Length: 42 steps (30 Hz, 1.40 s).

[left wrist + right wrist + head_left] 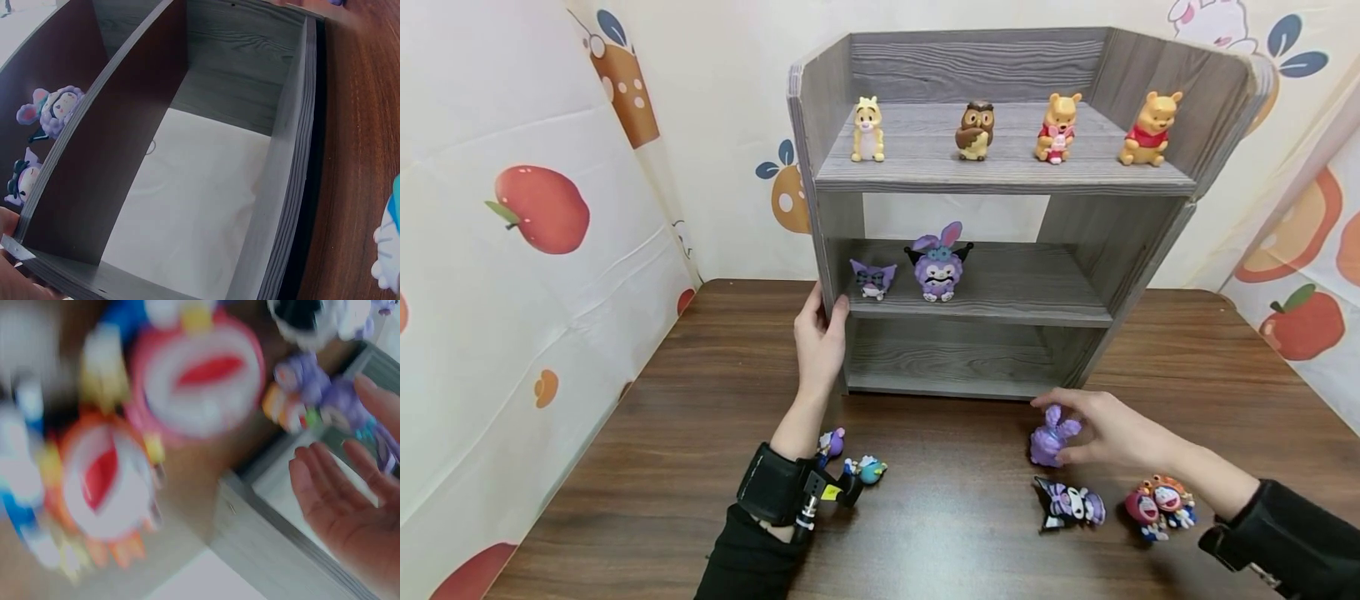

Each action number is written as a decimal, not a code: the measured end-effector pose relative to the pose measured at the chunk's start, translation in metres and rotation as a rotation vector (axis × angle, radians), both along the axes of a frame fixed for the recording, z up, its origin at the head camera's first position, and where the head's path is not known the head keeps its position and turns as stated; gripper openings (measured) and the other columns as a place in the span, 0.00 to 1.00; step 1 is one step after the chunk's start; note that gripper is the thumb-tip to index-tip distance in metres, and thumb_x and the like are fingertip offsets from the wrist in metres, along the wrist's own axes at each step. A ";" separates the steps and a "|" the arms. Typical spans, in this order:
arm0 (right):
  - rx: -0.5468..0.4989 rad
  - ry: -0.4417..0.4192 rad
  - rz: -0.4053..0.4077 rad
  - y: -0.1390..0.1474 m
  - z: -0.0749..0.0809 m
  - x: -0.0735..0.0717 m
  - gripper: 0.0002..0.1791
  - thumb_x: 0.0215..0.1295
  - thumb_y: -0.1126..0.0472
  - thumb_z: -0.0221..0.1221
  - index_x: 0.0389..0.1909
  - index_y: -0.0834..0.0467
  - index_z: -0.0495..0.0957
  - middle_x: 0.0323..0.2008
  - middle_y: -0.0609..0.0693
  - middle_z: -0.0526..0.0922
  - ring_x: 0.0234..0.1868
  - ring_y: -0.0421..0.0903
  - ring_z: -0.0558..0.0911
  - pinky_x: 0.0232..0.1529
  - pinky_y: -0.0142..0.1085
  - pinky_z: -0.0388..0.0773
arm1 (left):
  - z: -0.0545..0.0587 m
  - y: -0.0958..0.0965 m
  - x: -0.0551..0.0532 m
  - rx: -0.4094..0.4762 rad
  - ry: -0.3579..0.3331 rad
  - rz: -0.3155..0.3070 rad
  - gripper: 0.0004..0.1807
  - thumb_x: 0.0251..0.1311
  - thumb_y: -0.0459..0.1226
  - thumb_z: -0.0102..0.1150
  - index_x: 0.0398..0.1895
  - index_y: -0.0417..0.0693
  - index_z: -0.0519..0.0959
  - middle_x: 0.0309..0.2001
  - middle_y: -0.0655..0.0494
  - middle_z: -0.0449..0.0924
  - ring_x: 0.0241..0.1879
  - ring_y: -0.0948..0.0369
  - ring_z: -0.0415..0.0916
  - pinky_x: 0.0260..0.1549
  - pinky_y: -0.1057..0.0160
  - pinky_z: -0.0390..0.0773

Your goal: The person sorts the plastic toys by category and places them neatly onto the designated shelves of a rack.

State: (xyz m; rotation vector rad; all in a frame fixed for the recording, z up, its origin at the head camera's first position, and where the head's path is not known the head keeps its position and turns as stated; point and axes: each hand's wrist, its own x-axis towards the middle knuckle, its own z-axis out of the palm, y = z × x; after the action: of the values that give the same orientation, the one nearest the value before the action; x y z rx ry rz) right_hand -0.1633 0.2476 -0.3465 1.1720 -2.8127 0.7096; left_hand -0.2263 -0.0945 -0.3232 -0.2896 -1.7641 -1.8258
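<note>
While your left hand (pixel 822 342) grips the gray shelf (pixel 1022 279) at its side panel, presumably to steady it, your right hand (pixel 1101 429) spreads its fingers, thumb opposed, around the purple rabbit figure (pixel 1048 443), a spread seemingly suited to its rounded body. Nearer you than those fingers lies a black-and-purple figure (pixel 1071 505), apparently within easy reach.

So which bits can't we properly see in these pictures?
Head view: some fingertips of the left hand, hidden behind the shelf.
Head view: part of the purple toy near the left wrist, covered by the wrist gear.
Left wrist view: part of the white-and-blue toy, cut off by the right edge.
Right wrist view: small details of the orange toy and pink toy, lost in blur.
</note>
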 end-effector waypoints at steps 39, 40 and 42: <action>0.172 0.408 -0.115 -0.025 0.005 -0.001 0.17 0.43 0.59 0.66 0.15 0.51 0.65 0.16 0.36 0.65 0.15 0.30 0.62 0.14 0.29 0.62 | 0.020 0.005 0.017 0.001 -0.004 -0.001 0.20 0.56 0.21 0.43 0.54 0.24 0.65 0.49 0.30 0.69 0.50 0.46 0.67 0.45 0.65 0.69; 0.173 0.412 -0.127 -0.025 0.004 -0.001 0.18 0.43 0.59 0.66 0.14 0.51 0.63 0.15 0.36 0.63 0.15 0.31 0.61 0.14 0.29 0.60 | 0.020 0.005 0.017 0.002 -0.002 -0.001 0.20 0.56 0.21 0.43 0.54 0.24 0.65 0.49 0.30 0.69 0.50 0.46 0.67 0.46 0.65 0.68; 0.174 0.417 -0.147 -0.026 0.003 -0.001 0.19 0.44 0.59 0.65 0.13 0.50 0.61 0.13 0.35 0.59 0.14 0.32 0.59 0.13 0.29 0.58 | 0.020 0.005 0.016 0.001 -0.001 -0.002 0.20 0.56 0.21 0.43 0.54 0.24 0.64 0.49 0.30 0.68 0.51 0.45 0.67 0.46 0.65 0.68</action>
State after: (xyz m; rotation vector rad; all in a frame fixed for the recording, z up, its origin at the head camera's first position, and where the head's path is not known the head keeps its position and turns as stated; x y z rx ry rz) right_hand -0.1642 0.2220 -0.3435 0.9803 -2.6024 0.1848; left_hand -0.2098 -0.0890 -0.3034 -0.2900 -1.7646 -1.8284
